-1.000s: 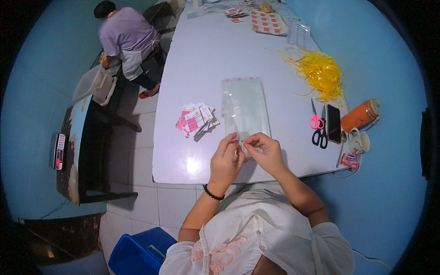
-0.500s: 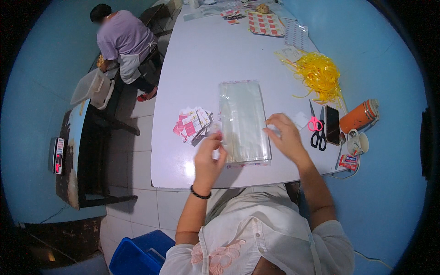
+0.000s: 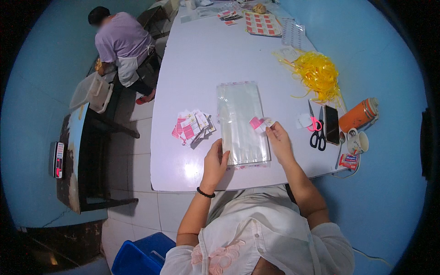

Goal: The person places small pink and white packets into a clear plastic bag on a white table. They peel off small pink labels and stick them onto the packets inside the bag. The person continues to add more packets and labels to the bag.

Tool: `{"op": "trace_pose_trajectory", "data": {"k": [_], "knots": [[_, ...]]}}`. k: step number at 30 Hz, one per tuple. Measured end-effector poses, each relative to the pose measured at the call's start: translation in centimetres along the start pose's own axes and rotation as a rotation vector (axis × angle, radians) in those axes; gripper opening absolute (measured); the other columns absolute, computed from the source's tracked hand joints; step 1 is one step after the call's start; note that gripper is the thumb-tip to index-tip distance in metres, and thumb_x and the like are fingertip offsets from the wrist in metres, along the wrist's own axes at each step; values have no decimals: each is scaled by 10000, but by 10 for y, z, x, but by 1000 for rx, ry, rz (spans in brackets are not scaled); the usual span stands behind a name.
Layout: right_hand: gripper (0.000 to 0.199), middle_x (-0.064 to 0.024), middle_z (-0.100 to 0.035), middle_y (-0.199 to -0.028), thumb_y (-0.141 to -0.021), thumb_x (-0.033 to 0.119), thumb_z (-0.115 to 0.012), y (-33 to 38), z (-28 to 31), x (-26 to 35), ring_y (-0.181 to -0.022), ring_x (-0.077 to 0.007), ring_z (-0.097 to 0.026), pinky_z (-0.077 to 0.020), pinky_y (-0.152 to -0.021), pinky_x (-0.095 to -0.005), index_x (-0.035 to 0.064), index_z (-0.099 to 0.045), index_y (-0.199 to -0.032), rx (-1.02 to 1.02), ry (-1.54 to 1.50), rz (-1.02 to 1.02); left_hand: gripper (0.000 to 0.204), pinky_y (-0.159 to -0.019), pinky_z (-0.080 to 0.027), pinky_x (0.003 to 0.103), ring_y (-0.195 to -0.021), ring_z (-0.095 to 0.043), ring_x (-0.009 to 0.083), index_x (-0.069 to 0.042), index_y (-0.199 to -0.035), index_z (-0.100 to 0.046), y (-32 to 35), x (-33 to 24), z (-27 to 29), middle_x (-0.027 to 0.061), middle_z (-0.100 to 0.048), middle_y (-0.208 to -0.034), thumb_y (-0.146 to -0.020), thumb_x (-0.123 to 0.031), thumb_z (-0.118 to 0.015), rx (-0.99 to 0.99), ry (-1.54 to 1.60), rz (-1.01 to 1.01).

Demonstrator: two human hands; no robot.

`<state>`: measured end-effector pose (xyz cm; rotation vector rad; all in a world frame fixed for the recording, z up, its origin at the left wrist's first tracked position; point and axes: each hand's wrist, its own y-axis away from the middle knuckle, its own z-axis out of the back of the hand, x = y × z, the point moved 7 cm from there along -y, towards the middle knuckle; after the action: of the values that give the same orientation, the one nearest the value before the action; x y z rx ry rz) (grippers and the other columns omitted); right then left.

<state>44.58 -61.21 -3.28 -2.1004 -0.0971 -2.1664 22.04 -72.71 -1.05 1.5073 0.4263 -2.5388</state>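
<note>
Here the right hand (image 3: 279, 142) pinches one small pink-and-white sachet (image 3: 259, 123) between closed fingers, over the right edge of a clear plastic bag (image 3: 241, 123). The left hand (image 3: 215, 162) lies with fingers loosely spread, holding nothing, touching the bag's near left corner. The single bag lies flat on the white table (image 3: 206, 64), long axis running away from the person. One pile of sachets (image 3: 191, 127) sits just left.

Left hand (image 3: 215, 161) on clear bags (image 3: 241, 123), right hand (image 3: 279, 142) pinching pink-white sachet (image 3: 259, 123), white table (image 3: 206, 64)
</note>
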Motion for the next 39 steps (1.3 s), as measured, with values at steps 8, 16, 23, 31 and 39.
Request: {"op": "trace_pose_trajectory", "data": {"k": [8,16,23,31,39], "knots": [[205,-12,-650,-974,-1031,116,-520,15,-11,-1,-904,-70,-574,-452,-820,-229,12,-612,-1182,16,97,22,507,-838,-518,397,-1003,-627,363,25,-1319,-514,4,-27,-3,239,-636,-1097,-843,-17,-682,-50,-311,-197],[161,-26,-645,-969,-1018,123,-555,-9,5,-10,-836,-66,-581,-456,-747,-223,13,-596,-1128,-84,285,157,407,-696,-532,284,-827,-651,159,8,-1268,-577,-14,13,-11,145,-658,-1112,-877,-17,-689,29,244,94],[146,-43,-622,-991,-995,95,-585,-16,7,-19,-819,-76,-613,-474,-705,-226,21,-565,-1119,-28,269,70,271,-640,-454,212,-741,-564,56,-12,-1137,-708,-15,28,-11,14,-672,-872,-867,-28,-705,195,128,247],[182,-135,-566,-1044,-929,105,-652,0,10,-10,-895,-210,-604,-504,-769,-325,-6,-625,-1071,-73,175,46,297,-660,-489,242,-724,-558,86,-37,-1129,-716,-2,9,-2,27,-645,-877,-832,-29,-738,160,100,157],[133,-61,-582,-1067,-946,77,-651,-10,-5,43,-906,-104,-582,-469,-784,-231,-55,-667,-942,214,155,190,230,-841,-535,399,-925,-655,308,-53,-1060,-715,13,-43,9,149,-684,-1059,-831,-69,-726,-36,-410,-290]]}}
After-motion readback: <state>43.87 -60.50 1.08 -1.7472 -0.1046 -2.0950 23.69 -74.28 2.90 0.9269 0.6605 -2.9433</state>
